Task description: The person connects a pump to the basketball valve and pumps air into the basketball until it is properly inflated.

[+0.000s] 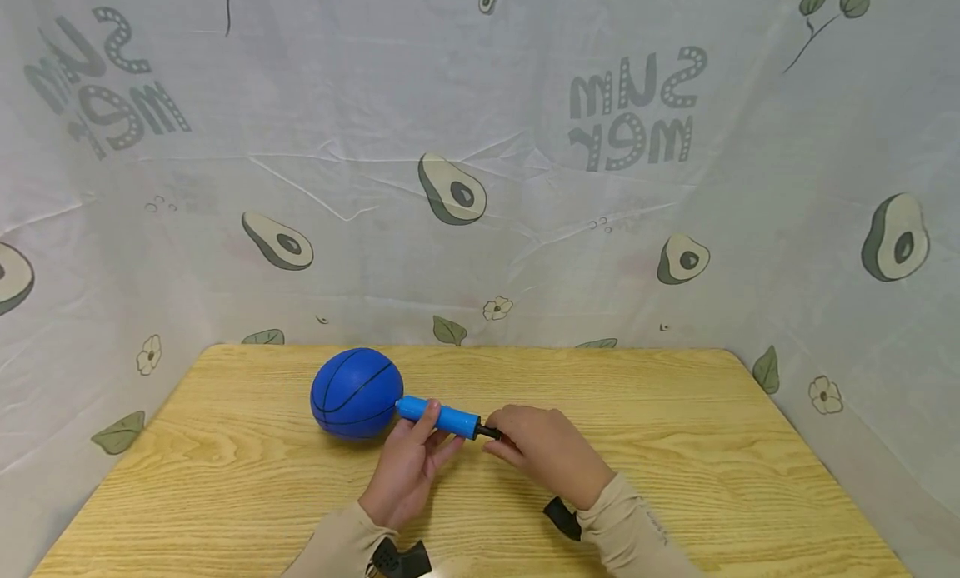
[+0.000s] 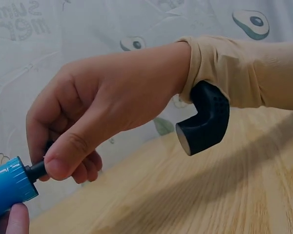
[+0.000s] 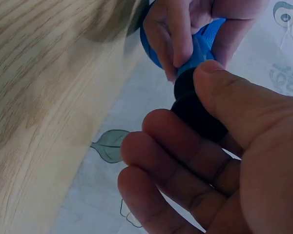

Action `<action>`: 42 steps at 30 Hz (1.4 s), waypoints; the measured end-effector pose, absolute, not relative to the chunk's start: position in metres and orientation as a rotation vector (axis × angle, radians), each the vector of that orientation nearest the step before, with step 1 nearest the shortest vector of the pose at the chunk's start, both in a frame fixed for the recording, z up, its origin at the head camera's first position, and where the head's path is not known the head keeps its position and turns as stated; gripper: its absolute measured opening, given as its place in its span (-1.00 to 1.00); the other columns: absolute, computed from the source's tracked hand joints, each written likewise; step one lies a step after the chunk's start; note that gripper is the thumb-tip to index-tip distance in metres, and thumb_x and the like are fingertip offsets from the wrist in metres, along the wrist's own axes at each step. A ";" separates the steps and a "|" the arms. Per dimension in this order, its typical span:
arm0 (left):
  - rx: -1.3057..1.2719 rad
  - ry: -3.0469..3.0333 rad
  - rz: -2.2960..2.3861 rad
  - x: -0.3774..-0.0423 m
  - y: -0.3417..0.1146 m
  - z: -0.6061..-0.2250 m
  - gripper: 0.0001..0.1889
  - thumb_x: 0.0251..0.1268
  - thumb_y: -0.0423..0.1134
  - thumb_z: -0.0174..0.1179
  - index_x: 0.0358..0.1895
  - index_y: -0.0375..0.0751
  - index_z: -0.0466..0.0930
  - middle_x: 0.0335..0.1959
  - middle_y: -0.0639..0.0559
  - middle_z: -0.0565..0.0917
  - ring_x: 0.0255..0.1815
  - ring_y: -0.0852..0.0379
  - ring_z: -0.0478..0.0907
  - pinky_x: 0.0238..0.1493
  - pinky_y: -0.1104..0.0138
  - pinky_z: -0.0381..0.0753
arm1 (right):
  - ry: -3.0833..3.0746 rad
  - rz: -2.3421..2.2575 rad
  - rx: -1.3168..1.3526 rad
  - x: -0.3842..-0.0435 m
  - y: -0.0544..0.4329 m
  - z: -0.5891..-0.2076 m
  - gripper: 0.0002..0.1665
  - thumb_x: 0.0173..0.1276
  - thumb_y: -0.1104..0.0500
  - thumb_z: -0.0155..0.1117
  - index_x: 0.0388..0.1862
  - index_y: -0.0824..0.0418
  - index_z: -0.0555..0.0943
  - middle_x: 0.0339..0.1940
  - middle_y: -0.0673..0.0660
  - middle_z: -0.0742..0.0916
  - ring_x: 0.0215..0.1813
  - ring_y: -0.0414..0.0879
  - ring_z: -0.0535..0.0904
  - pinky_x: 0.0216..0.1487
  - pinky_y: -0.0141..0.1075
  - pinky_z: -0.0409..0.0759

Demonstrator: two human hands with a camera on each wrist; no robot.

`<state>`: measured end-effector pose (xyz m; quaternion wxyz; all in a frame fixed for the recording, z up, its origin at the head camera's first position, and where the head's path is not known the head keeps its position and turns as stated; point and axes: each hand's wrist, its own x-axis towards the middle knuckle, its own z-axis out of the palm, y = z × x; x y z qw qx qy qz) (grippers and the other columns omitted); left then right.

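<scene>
A blue basketball (image 1: 354, 391) with black lines sits at the left of the table. Beside it, my left hand (image 1: 408, 468) holds the bright blue barrel of a hand pump (image 1: 461, 423), thumb on top and fingers beneath. The pump's narrow end meets the ball's right side; whether a needle is inside the ball is hidden. My right hand (image 1: 551, 449) grips the black pump handle (image 3: 198, 112) between thumb and fingers, at the barrel's right end. A short stretch of black rod (image 2: 36, 170) shows between barrel and right hand in the left wrist view.
Under both hands lies a wood-grain table (image 1: 712, 461). A pale cloth (image 1: 525, 253) printed with avocados and leaves hangs behind it and along both sides. Each sleeve cuff carries a black wrist device (image 1: 562, 518).
</scene>
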<state>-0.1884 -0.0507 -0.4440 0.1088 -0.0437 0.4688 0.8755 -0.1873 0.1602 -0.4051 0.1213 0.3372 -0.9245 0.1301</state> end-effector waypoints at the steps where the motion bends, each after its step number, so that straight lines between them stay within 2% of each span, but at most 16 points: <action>1: -0.127 1.379 2.569 -0.188 -0.050 -0.444 -0.52 0.69 -0.06 0.00 0.34 -0.33 0.13 0.10 -0.06 0.45 0.07 0.19 0.61 0.22 0.25 0.67 | -2.702 0.384 0.984 -0.187 0.160 -0.405 -0.79 0.43 -0.01 0.43 -0.16 0.08 0.68 -0.42 -0.16 0.62 -0.47 -0.40 0.38 -0.45 -0.49 0.48; 5: -0.107 1.367 2.574 -0.190 -0.049 -0.444 -0.53 0.69 -0.05 0.00 0.32 -0.35 0.16 0.09 -0.07 0.45 0.08 0.17 0.60 0.24 0.23 0.66 | -2.706 0.387 0.940 -0.186 0.161 -0.405 -0.80 0.43 -0.02 0.44 -0.16 0.07 0.69 -0.42 -0.17 0.64 -0.46 -0.40 0.42 -0.46 -0.49 0.48; 13: -0.048 1.304 2.614 -0.196 -0.050 -0.445 -0.68 0.74 -0.08 -0.10 0.20 -0.28 0.26 0.05 -0.05 0.48 0.12 0.13 0.61 0.30 0.14 0.63 | -2.718 0.434 0.848 -0.185 0.165 -0.403 -0.85 0.43 0.05 0.45 -0.13 0.05 0.70 -0.34 -0.12 0.76 -0.35 -0.24 0.68 -0.39 -0.40 0.61; 22: 0.003 1.288 2.719 -0.204 -0.068 -0.442 -0.77 0.74 -0.09 -0.10 0.11 -0.18 0.23 0.05 -0.01 0.45 0.20 0.11 0.58 0.34 0.10 0.59 | -2.721 0.399 0.706 -0.189 0.171 -0.399 -0.95 0.47 0.10 0.38 -0.20 0.04 0.70 -0.38 -0.13 0.73 -0.47 -0.34 0.53 -0.55 -0.47 0.43; 26: -0.016 1.273 2.761 -0.208 -0.077 -0.440 -0.78 0.72 -0.08 -0.09 0.08 -0.16 0.23 0.03 0.01 0.43 0.17 0.12 0.59 0.34 0.09 0.59 | -2.698 0.390 0.644 -0.190 0.175 -0.397 -0.96 0.47 0.15 0.35 -0.18 0.06 0.72 -0.36 -0.11 0.75 -0.42 -0.26 0.62 -0.54 -0.45 0.46; 30: -0.042 1.263 2.791 -0.211 -0.084 -0.438 -0.75 0.71 -0.06 -0.07 0.12 -0.15 0.23 0.03 0.04 0.43 0.14 0.15 0.60 0.34 0.11 0.59 | -2.693 0.405 0.590 -0.191 0.177 -0.396 -0.91 0.45 0.13 0.41 -0.11 0.04 0.73 -0.31 -0.08 0.78 -0.35 -0.20 0.68 -0.51 -0.42 0.51; 34: -0.074 1.277 2.800 -0.214 -0.088 -0.437 -0.72 0.69 -0.04 -0.05 0.15 -0.15 0.24 0.02 0.05 0.45 0.11 0.17 0.59 0.33 0.14 0.60 | -2.712 0.410 0.601 -0.192 0.178 -0.397 -0.82 0.44 0.04 0.44 -0.04 0.02 0.73 -0.27 -0.10 0.78 -0.30 -0.24 0.69 -0.44 -0.39 0.58; 42: -0.128 1.347 2.765 -0.210 -0.079 -0.444 -0.68 0.71 -0.09 -0.07 0.24 -0.20 0.17 0.10 -0.03 0.37 0.09 0.19 0.59 0.30 0.16 0.63 | -2.699 0.364 0.759 -0.191 0.178 -0.397 -0.82 0.40 0.03 0.45 -0.10 0.05 0.73 -0.31 -0.12 0.75 -0.34 -0.29 0.63 -0.37 -0.37 0.62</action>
